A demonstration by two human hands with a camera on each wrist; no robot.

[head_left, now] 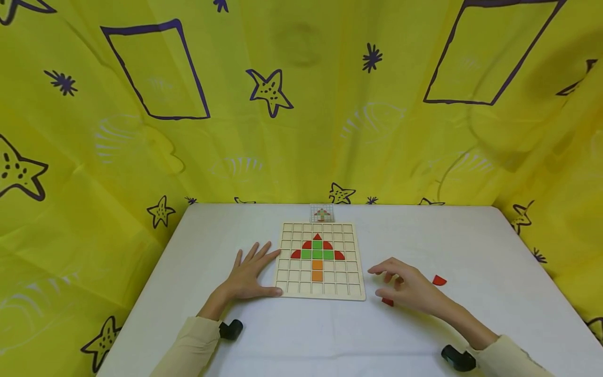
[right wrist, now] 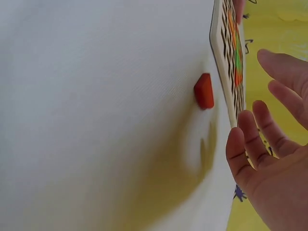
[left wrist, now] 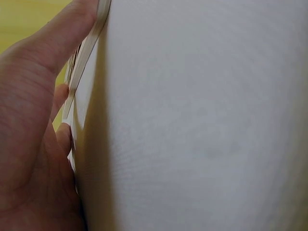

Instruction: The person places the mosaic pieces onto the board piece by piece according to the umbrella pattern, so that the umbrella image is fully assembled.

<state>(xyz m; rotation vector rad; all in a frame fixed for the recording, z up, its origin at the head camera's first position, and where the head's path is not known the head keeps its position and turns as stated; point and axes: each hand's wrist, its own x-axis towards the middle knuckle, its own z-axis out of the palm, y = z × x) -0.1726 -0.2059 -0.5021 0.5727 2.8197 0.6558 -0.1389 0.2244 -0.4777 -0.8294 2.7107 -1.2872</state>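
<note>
A wooden grid board [head_left: 292, 289] lies on the table, its squares holding a tree-like pattern: a red triangle [head_left: 317, 237] on top, red quarter-circle pieces [head_left: 339, 255], green squares [head_left: 317, 254] and two orange squares [head_left: 317, 270]. My left hand [head_left: 247, 277] has its fingers spread, with thumb and forefinger at the board's left edge. Right of the board, my right hand [head_left: 410, 285] hovers with loosely bent fingers and nothing between them. Below its thumb a red piece [head_left: 388, 302] is partly hidden; the right wrist view shows this red piece [right wrist: 204, 91] lying on the cloth.
Another red quarter-circle piece [head_left: 439, 280] lies right of my right hand. Behind the board is a small pattern card [head_left: 322, 213] with a similar tree design. A white cloth [head_left: 330, 335] covers the table, and a yellow patterned curtain [head_left: 301, 141] hangs round its back and sides.
</note>
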